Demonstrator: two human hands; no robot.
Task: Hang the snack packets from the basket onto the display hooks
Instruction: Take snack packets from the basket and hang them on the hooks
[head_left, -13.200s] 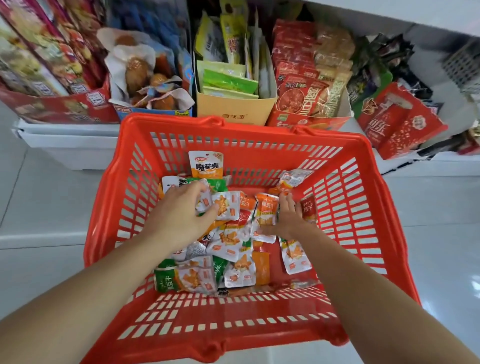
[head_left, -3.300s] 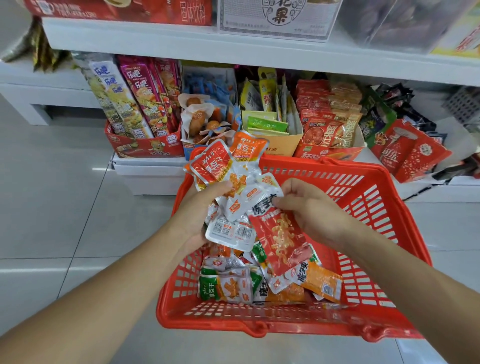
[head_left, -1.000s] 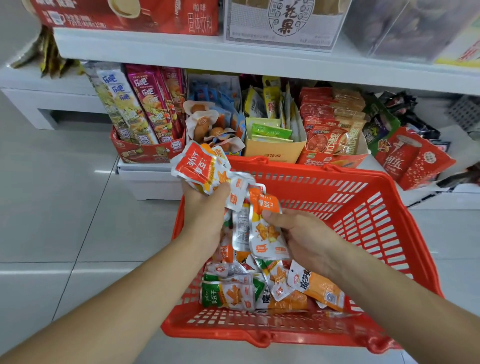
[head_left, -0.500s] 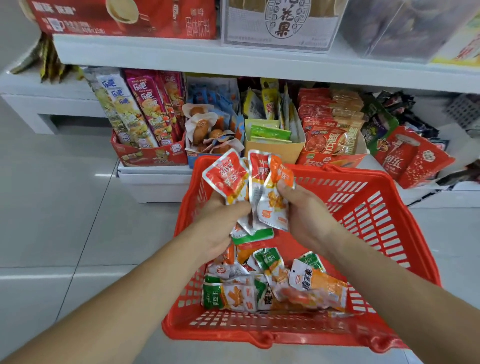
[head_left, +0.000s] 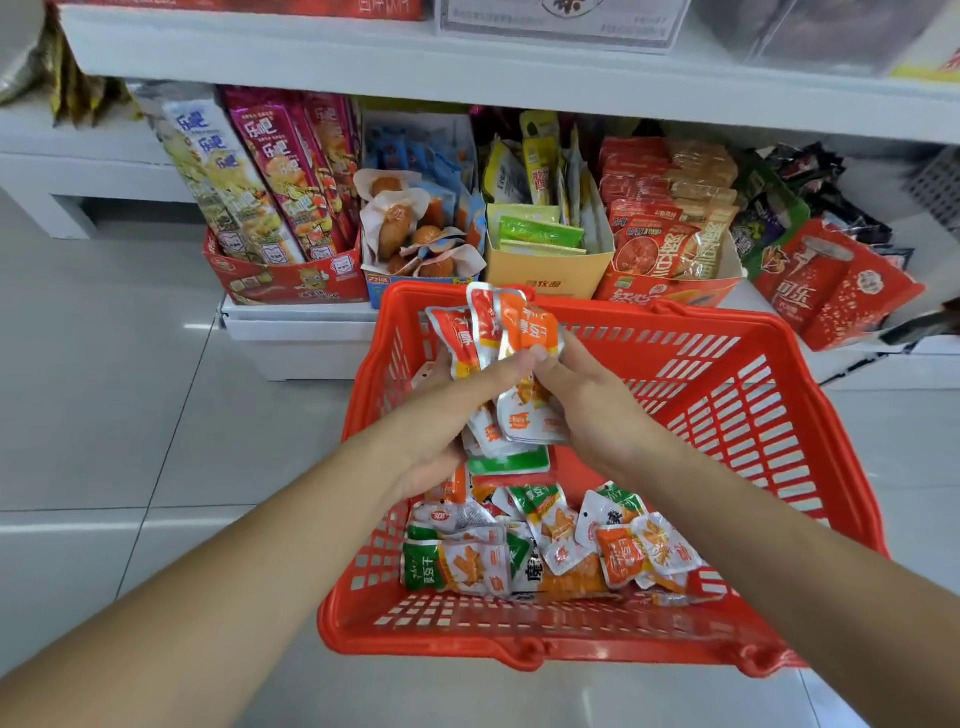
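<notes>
Above the red basket (head_left: 727, 415), the left hand (head_left: 447, 421) and right hand (head_left: 597, 415) curl their fingers round a bunch of snack packets (head_left: 498, 332), with loose packets (head_left: 545, 551) along its front edge; aligning the tops before hooking seems wise.

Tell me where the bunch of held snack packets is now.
Head view, centre: the bunch of snack packets is gripped between the left hand and right hand, above the far left part of the red basket.
</notes>
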